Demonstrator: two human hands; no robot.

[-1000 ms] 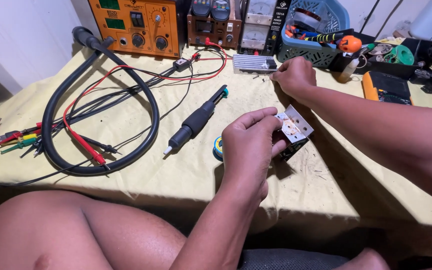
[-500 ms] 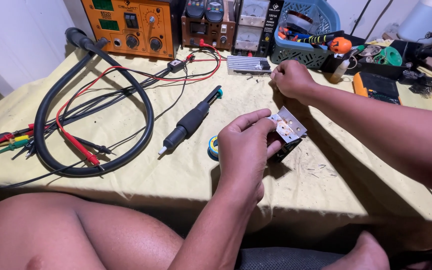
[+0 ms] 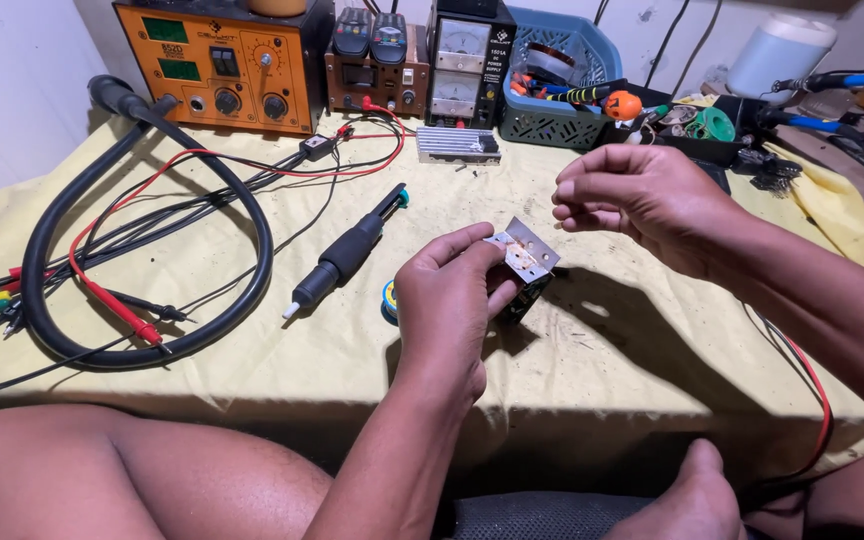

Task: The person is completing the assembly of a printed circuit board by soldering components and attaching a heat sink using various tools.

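Item one, your left hand: raised just above the table's front half, fingers curled and closed around a small electrical part, thumb pressed on its near edge. The part is a dark blocky body topped by a shiny metal plate with holes and a coppery patch. It sits at your fingertips, clear of the cloth. Its plate faces up and tilts away toward the far right; the long axis of the plate runs from near-left to far-right.

Item two, your right hand: held in the air just beyond and to the right of the part, not touching it. Fingers are bunched, thumb against fingertips as if pinching something tiny; whether anything is actually between them cannot be told.

Progress, as a judgement: the part is picked up and presented for work, plate side open to view. No tool is in either hand, so any work on the plate looks not yet begun.

Nearby: a small roll with a blue and yellow rim lies just left of your left hand. A black iron handle lies beyond it, tip pointing near-left.

Further out: a thick black hose loops on the yellow cloth, with red leads inside the loop. At the far edge stand an orange station, a meter box, a finned metal block and a blue basket.
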